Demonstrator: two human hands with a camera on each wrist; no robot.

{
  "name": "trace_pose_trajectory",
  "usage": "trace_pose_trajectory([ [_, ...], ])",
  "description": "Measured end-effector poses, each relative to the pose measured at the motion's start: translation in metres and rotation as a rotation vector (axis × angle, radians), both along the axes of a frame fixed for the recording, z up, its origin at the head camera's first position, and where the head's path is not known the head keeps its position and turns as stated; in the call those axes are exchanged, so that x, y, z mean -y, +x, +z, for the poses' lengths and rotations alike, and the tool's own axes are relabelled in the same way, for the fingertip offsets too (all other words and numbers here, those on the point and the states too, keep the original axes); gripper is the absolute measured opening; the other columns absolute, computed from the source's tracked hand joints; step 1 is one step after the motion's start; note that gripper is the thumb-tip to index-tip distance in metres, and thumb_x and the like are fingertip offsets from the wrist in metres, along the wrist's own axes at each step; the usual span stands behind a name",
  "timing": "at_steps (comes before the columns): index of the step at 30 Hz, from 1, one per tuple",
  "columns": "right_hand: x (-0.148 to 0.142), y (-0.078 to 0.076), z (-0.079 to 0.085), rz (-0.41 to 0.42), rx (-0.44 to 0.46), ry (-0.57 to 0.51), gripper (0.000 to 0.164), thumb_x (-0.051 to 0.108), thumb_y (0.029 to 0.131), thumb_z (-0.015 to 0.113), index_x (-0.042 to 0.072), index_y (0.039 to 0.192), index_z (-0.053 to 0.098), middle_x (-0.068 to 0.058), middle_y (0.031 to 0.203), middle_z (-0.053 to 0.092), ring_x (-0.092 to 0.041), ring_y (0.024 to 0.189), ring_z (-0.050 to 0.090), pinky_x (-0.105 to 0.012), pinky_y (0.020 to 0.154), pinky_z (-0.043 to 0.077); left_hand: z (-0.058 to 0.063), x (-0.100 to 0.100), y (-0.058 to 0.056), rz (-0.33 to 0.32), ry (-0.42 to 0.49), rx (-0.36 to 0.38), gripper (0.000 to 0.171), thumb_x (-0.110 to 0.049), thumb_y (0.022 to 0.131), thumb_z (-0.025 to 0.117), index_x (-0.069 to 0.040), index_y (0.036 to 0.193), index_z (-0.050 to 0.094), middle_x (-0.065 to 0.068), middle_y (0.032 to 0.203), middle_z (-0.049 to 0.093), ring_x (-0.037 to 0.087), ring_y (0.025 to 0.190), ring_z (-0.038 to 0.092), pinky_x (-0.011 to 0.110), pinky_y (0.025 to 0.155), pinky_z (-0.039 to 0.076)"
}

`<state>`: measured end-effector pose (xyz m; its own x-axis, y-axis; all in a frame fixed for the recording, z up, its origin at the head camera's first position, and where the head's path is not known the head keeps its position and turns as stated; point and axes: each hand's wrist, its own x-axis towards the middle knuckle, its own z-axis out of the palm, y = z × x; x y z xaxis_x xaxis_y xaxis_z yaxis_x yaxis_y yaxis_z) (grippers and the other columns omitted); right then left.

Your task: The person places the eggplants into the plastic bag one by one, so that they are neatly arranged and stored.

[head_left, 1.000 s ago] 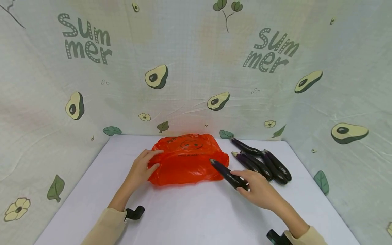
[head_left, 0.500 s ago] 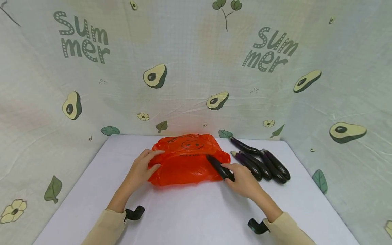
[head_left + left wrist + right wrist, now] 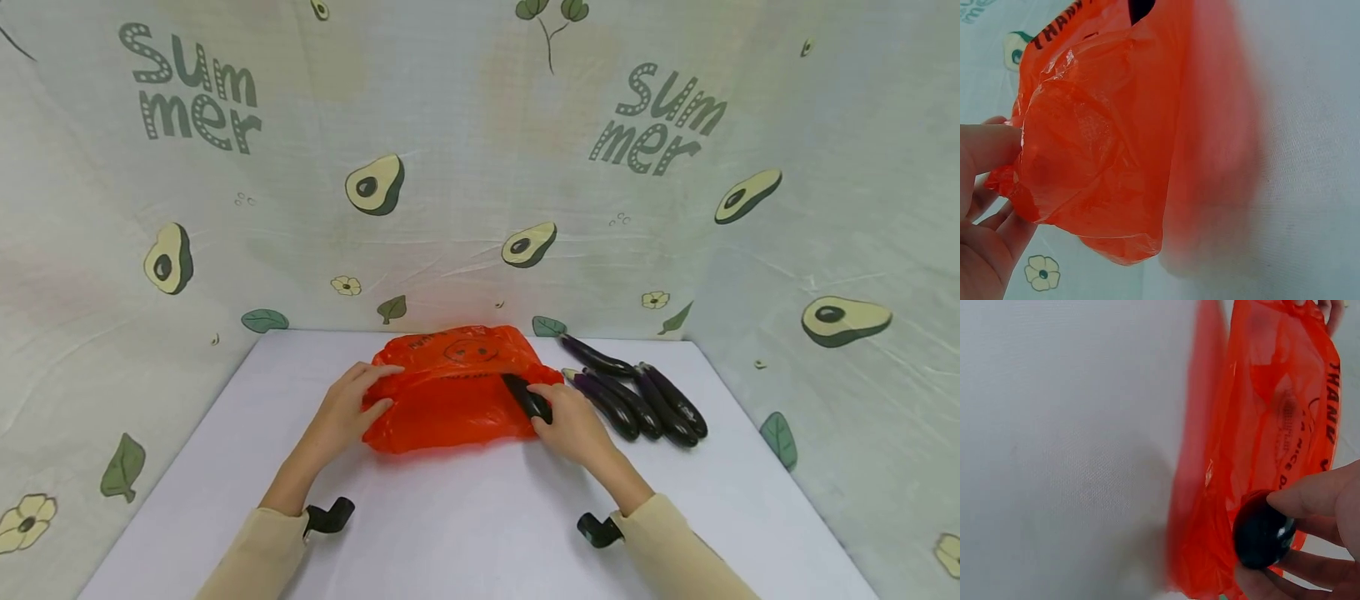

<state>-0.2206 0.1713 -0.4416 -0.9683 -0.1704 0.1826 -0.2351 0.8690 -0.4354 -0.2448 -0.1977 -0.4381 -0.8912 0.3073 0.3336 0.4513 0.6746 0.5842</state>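
A red plastic bag (image 3: 450,417) with black print stands slightly puffed up on the white table, its mouth facing the person. At its left edge, my left hand (image 3: 347,413) holds the plastic between thumb and fingers; the left wrist view shows the bag film (image 3: 1097,144) bunched there. My right hand (image 3: 576,423) grips a dark purple eggplant (image 3: 528,400) around its near end. The eggplant's far end points into the bag's mouth at the right side. In the right wrist view, the eggplant's rounded end (image 3: 1264,531) shows between thumb and fingers, against the red plastic.
Several eggplants (image 3: 663,408) lie grouped on the table right of the bag, one (image 3: 597,357) behind the others. The white table (image 3: 465,525) meets a hanging cloth (image 3: 450,125) printed with avocados at the back and sides. Black wrist-worn pieces (image 3: 330,517) sit at both cuffs.
My right hand has moved left and forward with the eggplant, whose tip has gone from in front of the bag to its mouth. My left hand has stayed on the bag's left edge.
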Motion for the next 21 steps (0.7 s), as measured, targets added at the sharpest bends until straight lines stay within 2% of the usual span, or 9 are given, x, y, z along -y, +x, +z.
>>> trace_pose_trajectory([
  [6,0.006,-0.007,-0.008,-0.012,-0.032,0.014,0.050,0.015,0.091,0.084,0.006,0.138,0.069,-0.017,0.130,0.071,-0.035,0.120,0.066,-0.056,0.105,0.056,-0.001,-0.001,-0.001,-0.023,0.005,-0.008,0.055,-0.002,0.093,0.080,-0.019,0.143,0.064,0.005,0.125,0.063,0.023,0.111,0.061,0.044,0.093,0.063],
  [14,0.005,-0.014,-0.024,-0.050,-0.031,-0.084,0.051,0.011,0.089,0.084,0.002,0.137,0.069,-0.018,0.131,0.071,-0.038,0.121,0.066,-0.058,0.107,0.053,-0.001,-0.003,0.000,-0.018,0.006,0.000,0.055,-0.002,0.094,0.080,-0.021,0.143,0.064,0.005,0.125,0.064,0.023,0.111,0.061,0.045,0.092,0.062],
  [21,0.003,-0.017,-0.034,-0.068,-0.003,-0.108,0.050,0.014,0.089,0.086,0.001,0.135,0.070,-0.018,0.130,0.072,-0.040,0.122,0.067,-0.058,0.107,0.054,-0.002,-0.003,0.000,-0.026,0.005,-0.018,0.055,-0.001,0.093,0.080,-0.020,0.143,0.065,0.004,0.124,0.064,0.022,0.110,0.061,0.043,0.092,0.062],
])
